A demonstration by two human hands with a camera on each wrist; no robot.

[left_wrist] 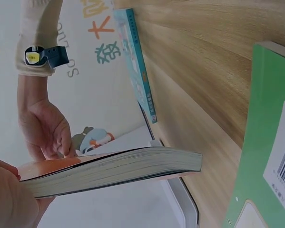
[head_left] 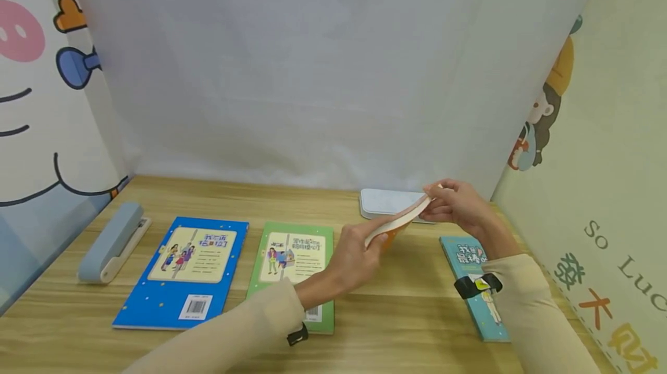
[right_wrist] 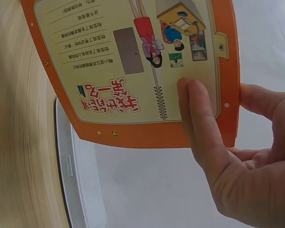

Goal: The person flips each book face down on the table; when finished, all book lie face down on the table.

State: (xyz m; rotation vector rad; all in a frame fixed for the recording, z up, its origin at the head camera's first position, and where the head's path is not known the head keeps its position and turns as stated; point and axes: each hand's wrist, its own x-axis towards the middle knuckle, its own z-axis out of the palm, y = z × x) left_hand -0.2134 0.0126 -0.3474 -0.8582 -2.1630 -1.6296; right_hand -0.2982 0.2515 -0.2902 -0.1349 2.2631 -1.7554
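Paperback (head_left: 405, 220) with an orange cover is held above the table (head_left: 396, 327) in the head view, left hand (head_left: 359, 255) grasping one end, right hand (head_left: 458, 206) pinching the other, near a white case (head_left: 383, 201) by the table's far edge. A teal book (head_left: 482, 313) lies by the right edge; a green book (head_left: 276, 264), a blue book (head_left: 182, 272) and a stapler (head_left: 112, 244) run towards the left edge. The left wrist view shows page edges (left_wrist: 118, 171); the right, fingers (right_wrist: 204, 123) on the printed cover (right_wrist: 132, 90).
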